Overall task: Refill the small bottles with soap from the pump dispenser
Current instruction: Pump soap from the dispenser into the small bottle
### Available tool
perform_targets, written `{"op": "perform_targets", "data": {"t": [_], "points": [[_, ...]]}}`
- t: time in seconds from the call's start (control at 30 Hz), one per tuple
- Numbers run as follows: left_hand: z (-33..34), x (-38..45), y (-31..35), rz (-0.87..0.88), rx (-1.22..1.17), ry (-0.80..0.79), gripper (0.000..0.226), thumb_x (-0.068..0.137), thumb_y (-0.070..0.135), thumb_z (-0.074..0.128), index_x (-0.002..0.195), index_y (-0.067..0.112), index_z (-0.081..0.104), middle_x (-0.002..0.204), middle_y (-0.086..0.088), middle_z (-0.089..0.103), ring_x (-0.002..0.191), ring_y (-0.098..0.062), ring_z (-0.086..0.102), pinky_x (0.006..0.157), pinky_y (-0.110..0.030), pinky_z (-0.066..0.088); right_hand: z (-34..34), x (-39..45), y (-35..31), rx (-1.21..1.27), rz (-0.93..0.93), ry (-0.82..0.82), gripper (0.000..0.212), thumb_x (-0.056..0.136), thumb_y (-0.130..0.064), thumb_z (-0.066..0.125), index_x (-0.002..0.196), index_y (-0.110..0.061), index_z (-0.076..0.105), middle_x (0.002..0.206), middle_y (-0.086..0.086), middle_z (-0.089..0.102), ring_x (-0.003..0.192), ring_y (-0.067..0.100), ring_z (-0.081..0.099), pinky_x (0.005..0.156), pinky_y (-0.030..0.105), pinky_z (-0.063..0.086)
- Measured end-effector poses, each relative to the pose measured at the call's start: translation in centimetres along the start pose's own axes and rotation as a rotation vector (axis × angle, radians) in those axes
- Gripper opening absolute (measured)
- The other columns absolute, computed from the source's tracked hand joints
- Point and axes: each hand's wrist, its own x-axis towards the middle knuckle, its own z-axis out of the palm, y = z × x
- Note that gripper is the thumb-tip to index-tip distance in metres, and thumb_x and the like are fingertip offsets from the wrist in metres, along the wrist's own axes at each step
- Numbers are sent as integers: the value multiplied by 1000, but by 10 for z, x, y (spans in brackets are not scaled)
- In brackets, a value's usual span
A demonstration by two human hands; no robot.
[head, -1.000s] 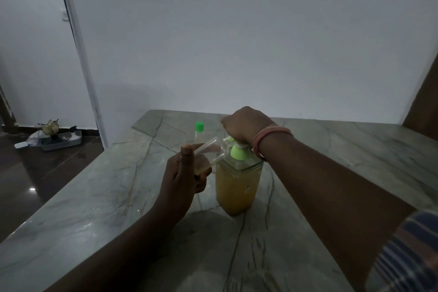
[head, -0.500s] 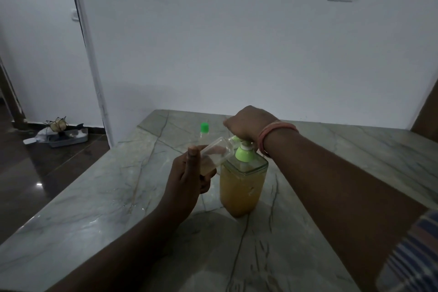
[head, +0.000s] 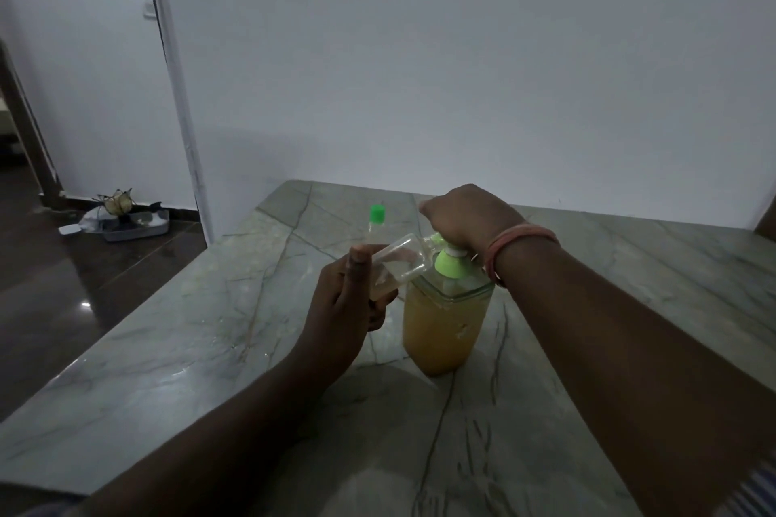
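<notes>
Now the left hand [head: 348, 298] grips a tilted bottle [head: 397, 264], mouth up-right at the spout, under the right hand [head: 470, 218] clenched on the pump [head: 451, 260].

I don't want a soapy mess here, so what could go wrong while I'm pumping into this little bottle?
The small bottle is tilted in your left hand with its narrow mouth at the spout, so soap may miss and run onto the marble table. Your right hand pressing down on the pump dispenser could tip or slide it.

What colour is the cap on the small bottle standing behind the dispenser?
Bright green cap, seen clearly in the head view, on the clear small bottle.
</notes>
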Motion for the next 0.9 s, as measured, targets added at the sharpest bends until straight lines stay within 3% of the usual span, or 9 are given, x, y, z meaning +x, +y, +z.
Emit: {"op": "perform_targets", "data": {"t": [0.07,0.17,0.33,0.47,0.6,0.77,0.83,0.9], "points": [[1,-1,0,-11,4,1,91,79,87,36,116,10,68,63,-1,54,49,-11,43,43,-22,33,-2,1,-2,-35,-3,1,27,98,-31,44,82,-11,54,109,12,63,98,33,61,85,40,51],[2,0,0,-16,15,6,93,77,89,36,116,12,69,61,-1,54,48,-11,42,44,-23,33,-6,6,-8,-74,4,9,30,88,-39,47,74,-15,57,90,6,65,81,26,61,69,31,45],[0,1,-1,0,9,20,96,76,90,37,117,8,67,61,0,55,48,-9,43,43,-21,33,-3,6,-3,-18,34,52,24,88,-25,45,67,-14,47,75,5,52,66,20,50,56,28,35],[2,-1,3,-14,15,21,95,75,90,37,116,10,68,61,0,56,48,-9,43,43,-21,33,-6,3,-6,-68,9,-16,28,93,-23,42,66,-15,46,82,6,53,76,23,52,69,31,44],[2,-1,3,-5,30,11,93,76,90,37,117,12,68,61,0,56,49,-9,43,43,-21,34,-7,7,-7,2,9,9,27,88,-33,48,72,-13,54,81,7,60,70,22,56,60,29,41],[2,-2,-1,-8,24,15,75,85,79,36,111,17,69,64,-1,58,49,-8,45,43,-20,34,0,0,3,116,49,39,22,96,-25,45,87,-7,54,93,9,57,85,27,54,83,38,52],[2,-2,-2,-21,26,17,65,89,69,33,109,21,71,63,-2,57,48,-9,44,42,-21,33,-2,2,-1,86,63,45,24,90,-29,49,80,-8,56,87,7,61,78,26,57,72,34,50],[1,-1,-1,-16,23,15,66,89,73,34,109,23,72,63,-3,57,49,-11,43,43,-22,33,-4,7,-5,42,55,26,25,86,-35,50,75,-13,56,86,7,63,75,24,59,63,30,43]]}}
